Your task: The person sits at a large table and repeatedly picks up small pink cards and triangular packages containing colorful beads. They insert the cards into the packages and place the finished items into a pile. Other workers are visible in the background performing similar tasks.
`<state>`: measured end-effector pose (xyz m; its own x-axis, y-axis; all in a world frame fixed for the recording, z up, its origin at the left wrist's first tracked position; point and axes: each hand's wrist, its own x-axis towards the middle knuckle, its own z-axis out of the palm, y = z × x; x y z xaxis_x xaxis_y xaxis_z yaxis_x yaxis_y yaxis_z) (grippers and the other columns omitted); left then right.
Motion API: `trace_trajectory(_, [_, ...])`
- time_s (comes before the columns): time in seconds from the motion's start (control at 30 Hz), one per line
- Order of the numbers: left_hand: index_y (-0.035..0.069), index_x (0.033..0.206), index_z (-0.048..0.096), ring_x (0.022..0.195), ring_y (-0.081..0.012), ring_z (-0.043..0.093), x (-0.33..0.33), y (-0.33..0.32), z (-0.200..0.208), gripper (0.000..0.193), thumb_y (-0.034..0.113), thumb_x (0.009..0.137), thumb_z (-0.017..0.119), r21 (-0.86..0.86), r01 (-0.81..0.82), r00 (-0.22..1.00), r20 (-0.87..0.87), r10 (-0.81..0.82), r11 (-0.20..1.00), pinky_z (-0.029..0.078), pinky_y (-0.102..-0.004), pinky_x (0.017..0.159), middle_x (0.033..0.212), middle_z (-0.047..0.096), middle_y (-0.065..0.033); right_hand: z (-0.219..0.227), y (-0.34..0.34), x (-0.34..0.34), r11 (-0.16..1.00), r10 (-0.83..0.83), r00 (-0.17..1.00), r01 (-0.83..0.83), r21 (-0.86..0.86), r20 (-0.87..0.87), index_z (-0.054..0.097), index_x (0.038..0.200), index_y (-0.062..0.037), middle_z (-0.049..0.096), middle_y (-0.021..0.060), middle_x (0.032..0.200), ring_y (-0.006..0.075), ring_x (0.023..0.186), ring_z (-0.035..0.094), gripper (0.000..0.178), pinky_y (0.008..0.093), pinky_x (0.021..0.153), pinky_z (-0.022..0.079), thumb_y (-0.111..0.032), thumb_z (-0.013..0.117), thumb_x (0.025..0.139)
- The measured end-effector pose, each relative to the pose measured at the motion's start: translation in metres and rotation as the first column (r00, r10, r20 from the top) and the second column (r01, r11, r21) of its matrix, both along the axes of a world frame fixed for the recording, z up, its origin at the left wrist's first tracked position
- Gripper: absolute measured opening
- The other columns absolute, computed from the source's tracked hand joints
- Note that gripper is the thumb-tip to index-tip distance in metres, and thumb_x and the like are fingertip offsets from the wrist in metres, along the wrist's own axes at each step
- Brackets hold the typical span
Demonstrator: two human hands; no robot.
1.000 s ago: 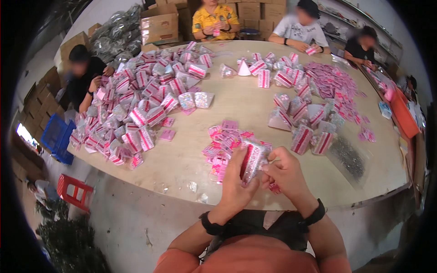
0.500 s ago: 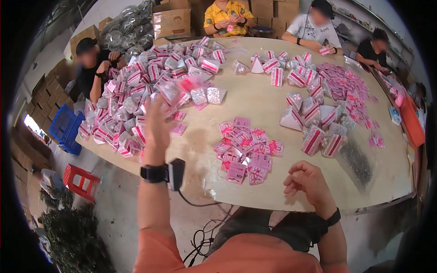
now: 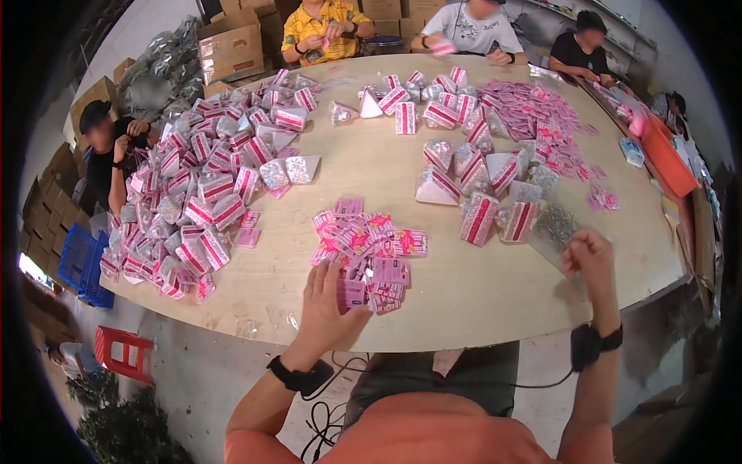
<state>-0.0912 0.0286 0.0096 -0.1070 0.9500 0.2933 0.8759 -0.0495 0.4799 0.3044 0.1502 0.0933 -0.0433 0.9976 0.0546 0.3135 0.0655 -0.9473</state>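
My left hand (image 3: 328, 313) rests at the near left edge of a loose pile of pink and white printed cards (image 3: 371, 243). Its thumb and fingers are apart, touching the cards around one pink card (image 3: 350, 295). Over to the right, my right hand (image 3: 589, 259) has its fingers curled together at the near corner of a clear, speckled plastic bag (image 3: 553, 226) lying flat on the table. The fingertips are partly hidden. Just beyond the bag stand several filled, wedge-shaped clear packs with pink bands (image 3: 479, 216).
A big heap of filled wedge packs (image 3: 193, 193) covers the left of the table (image 3: 355, 170). More pink cards (image 3: 533, 112) lie at the far right. Co-workers sit around the far and left sides. A red stool (image 3: 124, 354) and blue crate (image 3: 83, 263) stand left.
My left hand has come back from the heap of packs to the card pile, and the pack it tossed is out of it. My right hand has moved right to the plastic bag.
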Motion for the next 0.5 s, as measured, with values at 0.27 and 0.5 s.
trace_trajectory(0.27, [0.000,0.124,0.035,0.117,-0.0396,0.033,0.027,0.009,0.010,0.073,0.023,0.064,0.070,0.059,0.023,0.995,-0.103,-0.017,0.998,0.029,-0.0438,0.098,0.127,0.035,-0.0234,-0.031,0.044,0.043,0.974,0.007,0.591,-0.187,0.128,0.807,0.057,0.078,-0.0004,0.057,0.0180,0.069,0.0347,0.071,0.057,0.017,0.0405,0.064,0.044,-0.006,0.055,0.062])
trace_trajectory(0.5, [0.004,0.108,0.050,0.096,-0.0351,0.045,0.027,0.003,0.010,0.047,0.014,0.065,0.068,0.052,0.039,0.996,-0.085,-0.035,0.998,0.040,-0.0429,0.082,0.109,0.047,-0.0167,-0.045,0.049,0.041,0.971,-0.046,0.618,-0.157,0.181,0.785,0.055,0.070,0.0011,0.057,0.0190,0.068,0.0361,0.070,0.056,0.010,0.0435,0.063,0.042,-0.006,0.056,0.063])
